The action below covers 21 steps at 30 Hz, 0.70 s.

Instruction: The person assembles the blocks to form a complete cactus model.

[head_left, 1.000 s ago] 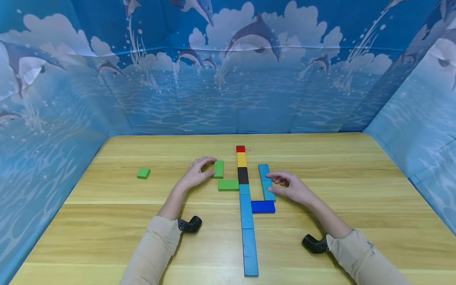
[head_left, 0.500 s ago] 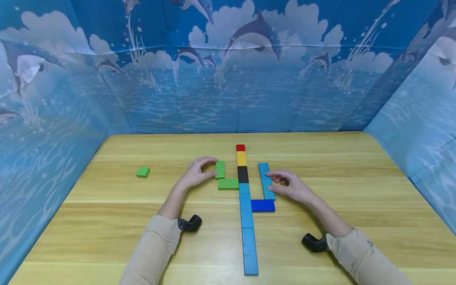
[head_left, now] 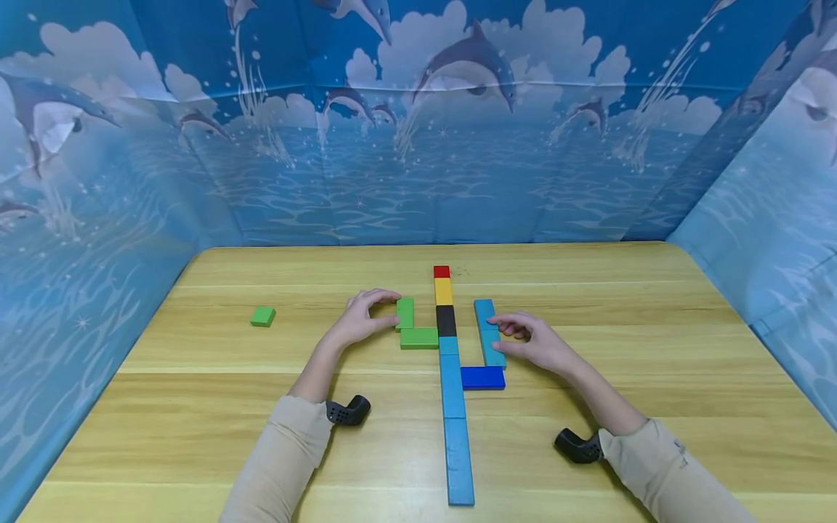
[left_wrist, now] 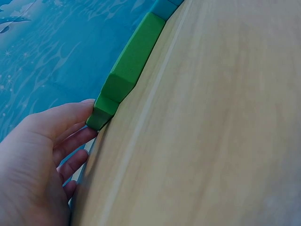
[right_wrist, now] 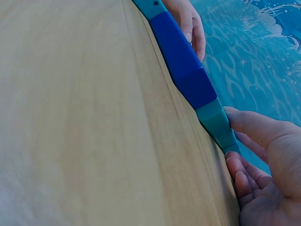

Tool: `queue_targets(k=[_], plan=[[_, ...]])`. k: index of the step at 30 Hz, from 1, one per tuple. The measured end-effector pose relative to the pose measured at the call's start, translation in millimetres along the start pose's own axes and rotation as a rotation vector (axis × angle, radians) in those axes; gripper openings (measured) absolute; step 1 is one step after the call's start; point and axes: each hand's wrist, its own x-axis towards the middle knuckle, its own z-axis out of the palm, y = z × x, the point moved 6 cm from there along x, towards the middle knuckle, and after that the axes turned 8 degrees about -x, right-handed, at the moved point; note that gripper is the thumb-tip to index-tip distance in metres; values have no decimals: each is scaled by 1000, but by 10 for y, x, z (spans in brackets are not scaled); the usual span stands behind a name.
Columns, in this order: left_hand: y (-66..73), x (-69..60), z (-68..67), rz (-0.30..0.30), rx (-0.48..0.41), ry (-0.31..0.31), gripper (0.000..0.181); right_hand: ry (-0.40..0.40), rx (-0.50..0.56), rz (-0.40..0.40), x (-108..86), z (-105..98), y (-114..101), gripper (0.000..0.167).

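On the tabletop, my left hand [head_left: 362, 318] touches the left side of an upright-lying green block [head_left: 405, 313] with thumb and forefinger. That block's near end meets a second green block [head_left: 419, 338], which lies crosswise against the central column. My right hand [head_left: 538, 345] rests thumb and fingertips along the right side of two light blue blocks [head_left: 488, 330] set end to end. Below them, a dark blue block [head_left: 482, 378] joins the column. In the right wrist view, the fingers lie loosely bent beside a light blue block [right_wrist: 218, 123].
The central column runs from a red block [head_left: 441, 272] through yellow [head_left: 443, 291] and black [head_left: 446, 321] blocks to long light blue blocks [head_left: 459, 461]. A small green block [head_left: 263, 316] lies apart at left. A dolphin-print cloth [head_left: 392, 181] surrounds the table [head_left: 196, 421].
The green block at my left fingertips has slid slightly right and nearer, up against the crosswise green block. My left hand shifts a little right with it. The right hand stays put.
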Motion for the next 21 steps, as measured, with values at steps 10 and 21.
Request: queue_targets(k=[10, 21], plan=[[-14, 5, -9, -14, -39, 3, 44, -2, -6, 9, -3, -2, -2, 41], [364, -183, -402, 2, -224, 79, 44, -4, -6, 3, -2, -1, -22, 42]])
